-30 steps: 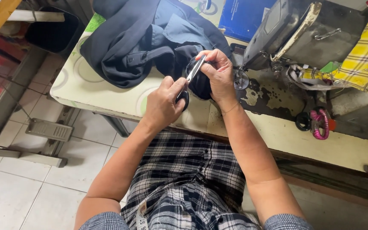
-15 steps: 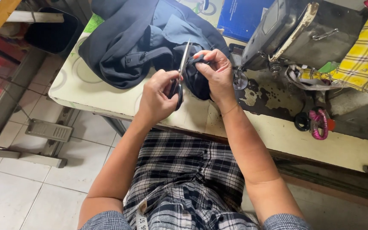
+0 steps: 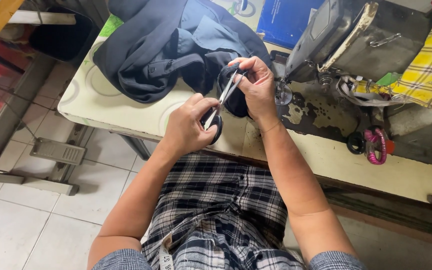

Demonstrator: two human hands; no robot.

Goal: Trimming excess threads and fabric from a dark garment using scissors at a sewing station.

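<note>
My left hand (image 3: 188, 125) grips the black handles of a pair of scissors (image 3: 222, 102), whose silver blades point up and to the right. The blade tips sit at a dark piece of fabric (image 3: 228, 92) pinched in my right hand (image 3: 257, 85). That piece belongs to a dark navy garment (image 3: 166, 45) heaped on the pale sewing table (image 3: 126, 112). Both hands hover just above the table's front edge, left of the sewing machine (image 3: 346, 35).
A yellow checked cloth (image 3: 426, 65) hangs at the right of the machine. A pink and black pair of scissors (image 3: 373, 145) lies on the table at right. A blue book (image 3: 286, 20) lies behind. A foot pedal (image 3: 58, 150) rests on the tiled floor.
The scissors have tilted from near upright to a slant, blades closing toward the fabric in my right hand. Both hands stay in almost the same place.
</note>
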